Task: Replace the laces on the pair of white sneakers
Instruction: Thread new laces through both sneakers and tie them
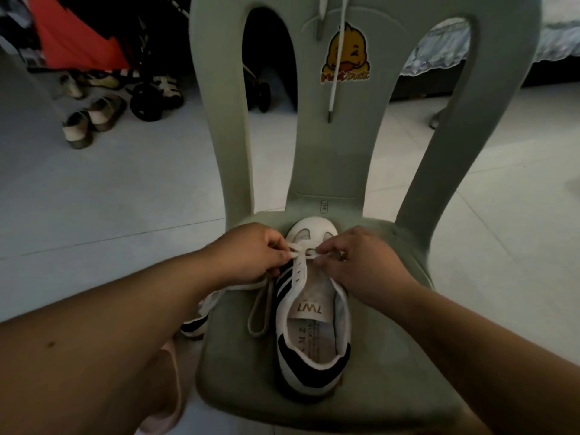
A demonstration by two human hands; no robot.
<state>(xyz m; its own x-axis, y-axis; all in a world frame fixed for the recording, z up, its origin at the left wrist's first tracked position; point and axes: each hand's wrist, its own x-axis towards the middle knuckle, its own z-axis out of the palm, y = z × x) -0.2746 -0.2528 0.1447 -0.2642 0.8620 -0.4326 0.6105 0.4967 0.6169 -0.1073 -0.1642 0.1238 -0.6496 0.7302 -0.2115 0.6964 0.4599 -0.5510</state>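
Sneaker [314, 315] on chair [392, 356] seat, heel near the front edge, toe toward chair back. Left hand [251, 255] and right hand [354, 259] both pinch lace [295, 246] at the toe-end eyelets; a slack loop lies on the seat. Second sneaker [196, 324] off seat's left edge, mostly hidden by forearm. Spare lace [334, 86] hangs down chair back over duck sticker [345, 54]. Behind chair: sandals [91, 120] and stroller [147, 98] left, bed [558, 42] right.

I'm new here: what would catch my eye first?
A white sneaker with dark stripes sits on the seat of a pale green chair, toe toward the backrest. The left hand and right hand both pinch its lace near the toe. A yellow duck sticker stands out on the backrest, with a hanging lace crossing it.
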